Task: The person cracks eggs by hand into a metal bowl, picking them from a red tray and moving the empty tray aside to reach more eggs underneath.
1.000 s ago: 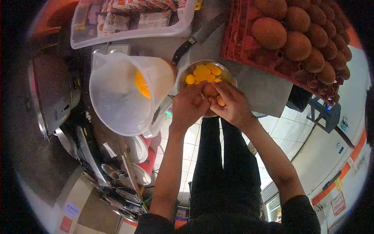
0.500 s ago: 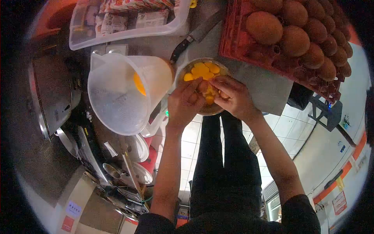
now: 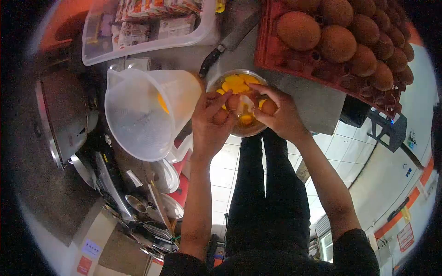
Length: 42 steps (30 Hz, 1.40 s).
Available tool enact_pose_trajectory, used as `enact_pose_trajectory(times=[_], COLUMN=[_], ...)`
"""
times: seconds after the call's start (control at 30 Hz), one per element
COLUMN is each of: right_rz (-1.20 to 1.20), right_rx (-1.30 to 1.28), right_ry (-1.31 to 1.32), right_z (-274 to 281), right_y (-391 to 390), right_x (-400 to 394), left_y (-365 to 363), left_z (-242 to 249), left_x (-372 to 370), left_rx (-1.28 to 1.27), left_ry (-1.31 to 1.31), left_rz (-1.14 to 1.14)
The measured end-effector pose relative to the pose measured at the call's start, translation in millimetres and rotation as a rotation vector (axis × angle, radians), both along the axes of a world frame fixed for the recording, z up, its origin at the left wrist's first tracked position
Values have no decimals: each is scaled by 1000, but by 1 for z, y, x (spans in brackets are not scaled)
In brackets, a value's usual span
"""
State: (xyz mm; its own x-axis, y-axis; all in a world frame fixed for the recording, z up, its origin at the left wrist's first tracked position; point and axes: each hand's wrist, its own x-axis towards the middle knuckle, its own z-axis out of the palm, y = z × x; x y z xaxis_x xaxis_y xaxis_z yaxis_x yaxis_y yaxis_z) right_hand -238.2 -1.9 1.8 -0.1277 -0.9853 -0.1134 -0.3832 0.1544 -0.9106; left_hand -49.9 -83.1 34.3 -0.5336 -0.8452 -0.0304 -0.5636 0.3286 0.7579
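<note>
A metal bowl (image 3: 251, 134) at the table's edge holds several yellow yolks (image 3: 235, 84) in clear egg liquid. Above it, my left hand (image 3: 211, 122) is closed round brown eggs, one a cracked egg (image 3: 233, 102) at the fingertips and another lower in the palm. Beside it my right hand (image 3: 285, 114) grips a brown egg (image 3: 269, 107), its fingertips at the open shell. Pale egg white hangs between the two hands over the bowl.
A translucent jug (image 3: 138, 119) with something yellow inside lies left of the bowl. Behind are a knife (image 3: 212, 61) and a plastic bin (image 3: 152, 49) of packets. A red tray (image 3: 285, 57) of brown eggs stands at the right. Plates and pans are at lower left.
The shell between my hands has come apart, and egg white now shows there. My hands have parted slightly. The view has shifted a little.
</note>
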Motion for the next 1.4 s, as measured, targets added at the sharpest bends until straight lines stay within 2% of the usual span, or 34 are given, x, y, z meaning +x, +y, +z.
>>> enact_pose_trajectory(times=[0.07, 0.1, 0.17, 0.2, 0.27, 0.3, 0.33, 0.4, 0.5, 0.57, 0.6, 0.63, 0.67, 0.7, 0.73, 0.8, 0.87, 0.93, 1.0, 1.03, 1.07, 1.1, 1.13, 1.17, 1.2, 1.23, 1.27, 1.33, 1.37, 1.4], right_rz=[-66, -73, -117, -130, -182, -204, -222, -254, -316, -568, -777, -772, -917, -926, -1084, -1229, -1134, -1085, -1090, -944, -853, -734, -622, -563, -446, -262, -246, -189, -175, -164], right_rx=[200, 197, 302, 300, 293, 289, 292, 273, 342, -10, -70, -197, -100, 99, 237, 312, 359, 218, 275, 243, 182, 428, 468, 303, 455, 341, 344, 105, 106, -49], right_ry=[-262, -260, -454, -448, -734, -718, -799, -924, -739, -1060, -971, -1013, -904, -667, -465, -249, -431, -631, -817, -1024, -1089, -532, -441, -1012, -615, -544, -546, -182, -182, -62], right_z=[7, 8, 6, 1, -8, -3, 5, 25, 29, 27, 24, 9, 15, 24, 26, 4, -12, 3, 8, -2, -8, 2, 14, 30, 26, 34, 43, 59, 68, 76], right_y=[4, 7, 20, 29, 49, 56, 65, 90, 153, 195, 212, 230, 239, 236, 234, 255, 280, 249, 219, 211, 194, 171, 145, 117, 99, 79, 63, 34, 23, 14], right_x=[-4, -7, -15, -20, -30, -35, -43, -66, -107, -132, -144, -168, -187, -212, -225, -251, -270, -232, -188, -170, -142, -116, -90, -69, -49, -34, -20, 5, 12, 18], left_y=[5, 7, 15, 19, 30, 38, 45, 53, 79, 99, 107, 110, 111, 113, 112, 104, 103, 85, 66, 59, 54, 50, 44, 38, 34, 32, 29, 23, 20, 18], left_z=[-6, -7, -5, 0, 12, 6, 4, 18, 23, 25, 25, 29, 35, 38, 39, 39, 1, -8, -6, -9, -14, -17, -15, -12, -11, -16, -16, -12, -8, -3], left_x=[1, -1, -9, -16, -32, -39, -45, -79, -143, -190, -209, -218, -227, -230, -225, -197, -153, -109, -73, -57, -44, -33, -26, -22, -17, -10, -7, -7, -10, -14], left_rx=[255, 253, 358, 360, 622, 551, 564, 586, 556, 577, 614, 611, 666, 723, 726, 720, 799, 845, 1026, 1010, 1152, 1283, 1270, 1275, 1279, 1139, 1130, 1361, 1355, 1330], left_ry=[107, 109, 141, 146, 184, 154, 176, 60, 166, 281, 354, 357, 367, 373, 366, 205, 281, 252, 332, 324, 524, 737, 741, 801, 865, 769, 775, 874, 884, 854], left_rz=[63, 55, 81, 67, 138, 132, 101, -97, -325, -469, -509, -519, -509, -495, -500, -336, -161, -39, 112, 139, 252, 365, 388, 394, 400, 349, 364, 412, 423, 454])
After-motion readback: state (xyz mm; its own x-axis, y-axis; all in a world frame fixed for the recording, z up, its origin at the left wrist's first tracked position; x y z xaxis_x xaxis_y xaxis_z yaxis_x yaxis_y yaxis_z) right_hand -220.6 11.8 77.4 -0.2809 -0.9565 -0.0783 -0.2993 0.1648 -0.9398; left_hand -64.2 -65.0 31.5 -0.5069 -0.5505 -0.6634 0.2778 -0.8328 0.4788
